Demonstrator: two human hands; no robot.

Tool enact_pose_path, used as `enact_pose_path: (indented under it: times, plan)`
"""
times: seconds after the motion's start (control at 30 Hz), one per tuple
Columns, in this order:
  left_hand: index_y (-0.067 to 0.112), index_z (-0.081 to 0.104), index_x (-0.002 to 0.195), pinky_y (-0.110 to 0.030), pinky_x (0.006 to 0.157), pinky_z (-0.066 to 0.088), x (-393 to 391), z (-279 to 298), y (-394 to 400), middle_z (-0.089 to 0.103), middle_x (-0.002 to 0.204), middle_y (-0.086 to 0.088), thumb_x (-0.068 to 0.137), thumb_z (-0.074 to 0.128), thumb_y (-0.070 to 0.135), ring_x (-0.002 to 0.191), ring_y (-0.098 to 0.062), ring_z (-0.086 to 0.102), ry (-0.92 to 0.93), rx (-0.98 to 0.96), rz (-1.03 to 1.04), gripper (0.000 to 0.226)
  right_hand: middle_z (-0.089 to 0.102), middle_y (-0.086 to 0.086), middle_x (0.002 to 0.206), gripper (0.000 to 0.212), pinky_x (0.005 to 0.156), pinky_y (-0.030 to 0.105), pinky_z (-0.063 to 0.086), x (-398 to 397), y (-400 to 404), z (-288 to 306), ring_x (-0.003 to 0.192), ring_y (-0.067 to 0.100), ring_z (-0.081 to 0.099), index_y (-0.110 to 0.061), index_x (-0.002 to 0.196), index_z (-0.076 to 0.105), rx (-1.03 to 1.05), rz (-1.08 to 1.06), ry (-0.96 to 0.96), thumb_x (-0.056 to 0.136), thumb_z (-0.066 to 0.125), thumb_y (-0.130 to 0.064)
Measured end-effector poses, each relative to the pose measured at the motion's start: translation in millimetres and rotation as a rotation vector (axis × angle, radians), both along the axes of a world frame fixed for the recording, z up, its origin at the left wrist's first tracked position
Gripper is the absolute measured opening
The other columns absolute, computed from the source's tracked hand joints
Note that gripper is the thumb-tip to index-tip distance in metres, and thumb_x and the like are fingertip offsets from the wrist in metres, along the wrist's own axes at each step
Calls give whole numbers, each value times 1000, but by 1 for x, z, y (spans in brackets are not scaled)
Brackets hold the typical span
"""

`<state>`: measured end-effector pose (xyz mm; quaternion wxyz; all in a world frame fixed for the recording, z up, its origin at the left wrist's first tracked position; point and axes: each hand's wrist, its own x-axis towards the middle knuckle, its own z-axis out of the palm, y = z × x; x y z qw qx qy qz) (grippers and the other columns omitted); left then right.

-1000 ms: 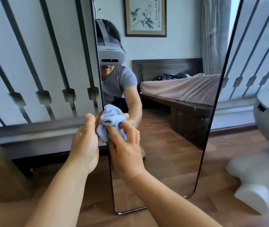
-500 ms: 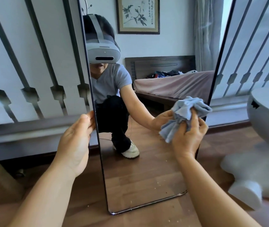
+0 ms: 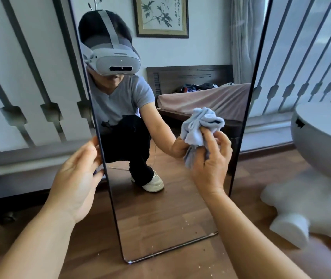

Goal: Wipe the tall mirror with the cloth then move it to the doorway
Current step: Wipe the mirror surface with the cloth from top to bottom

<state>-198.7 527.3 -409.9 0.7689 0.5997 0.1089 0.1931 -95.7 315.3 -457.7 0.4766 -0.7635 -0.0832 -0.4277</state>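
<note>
The right hand point(image 3: 210, 158) grips the bunched cloth point(image 3: 200, 125) against the glass at centre right; the left hand point(image 3: 76, 178) clasps the left edge of the mirror point(image 3: 160, 208) — centre frame, upright on the floor point(image 3: 180, 266). Best wiped in overlapping passes — edge braced.

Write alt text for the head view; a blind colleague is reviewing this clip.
A right hand presses a bunched pale blue cloth against a tall mirror standing on a wooden floor, while the left hand grips its left edge. A white stool stands to the right.
</note>
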Motion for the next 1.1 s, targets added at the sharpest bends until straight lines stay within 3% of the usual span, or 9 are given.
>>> enact_pose_path:
  times: [0.1, 0.23, 0.4, 0.53, 0.73, 0.8, 0.93, 1.0, 1.1]
  plan:
    - [25, 56, 129, -41, 106, 37, -4, 1, 2, 65, 125, 5, 99, 39, 28, 114, -9, 59, 50, 13, -8, 34, 47, 16, 127, 41, 91, 9, 23, 16, -35, -5, 112, 25, 42, -15, 125, 57, 136, -146, 85, 85, 52, -6]
    - [27, 54, 130, -43, 108, 33, -6, 1, 1, 62, 129, 6, 99, 40, 29, 115, -7, 57, 66, 13, -10, 35, 44, 20, 129, 47, 98, 20, 27, 24, -56, -21, 117, 35, 44, -12, 127, 53, 223, -230, 185, 82, 48, -4]
    - [26, 52, 132, -47, 113, 30, -6, -3, 3, 58, 135, 5, 98, 42, 28, 125, -13, 52, 86, 16, -7, 35, 36, 15, 118, 39, 84, -5, 26, 6, -13, -27, 107, 23, 44, -9, 123, 53, 300, -118, 207, 85, 51, 1]
    - [30, 55, 126, -43, 114, 29, -8, -4, 2, 59, 134, 6, 99, 37, 34, 125, -10, 52, 73, 20, -34, 33, 36, 0, 106, 39, 87, 27, 47, -27, 44, -39, 98, 24, 46, -19, 116, 55, 158, 96, 88, 81, 61, -3]
    - [27, 59, 121, -30, 104, 42, -7, -7, 8, 68, 120, 8, 98, 24, 47, 113, -4, 62, 54, -36, -131, 46, 33, 0, 111, 43, 91, 33, 41, -79, 117, -60, 104, 18, 35, -30, 125, 49, -303, 294, -6, 82, 55, -30]
    - [21, 58, 125, -26, 94, 51, -9, -8, 10, 69, 120, 3, 98, 25, 47, 109, -7, 65, 59, -39, -153, 50, 35, 1, 112, 38, 88, 33, 41, -82, 124, -65, 104, 18, 36, -29, 123, 50, -348, 295, -48, 85, 53, -31]
    - [22, 65, 104, -19, 72, 55, -10, -19, 6, 77, 94, 9, 99, 28, 42, 90, -3, 71, 100, -10, -113, 42, 39, 2, 112, 32, 86, 31, 43, -71, 109, -68, 99, 19, 43, -31, 122, 50, -446, 325, -125, 90, 51, -24]
    - [21, 64, 109, -20, 80, 53, -9, -27, 4, 75, 103, 7, 98, 36, 38, 96, -2, 68, 122, -16, -52, 35, 39, 0, 111, 33, 85, 31, 43, -64, 93, -67, 97, 19, 43, -30, 118, 51, -420, 311, -106, 87, 51, -21]
    - [16, 54, 130, -34, 109, 38, -9, -40, 3, 59, 134, 0, 97, 43, 34, 126, -12, 52, 178, -17, -2, 40, 37, -3, 112, 35, 87, 21, 36, -54, 63, -68, 102, 17, 39, -28, 115, 48, -221, 232, 18, 80, 50, -23]
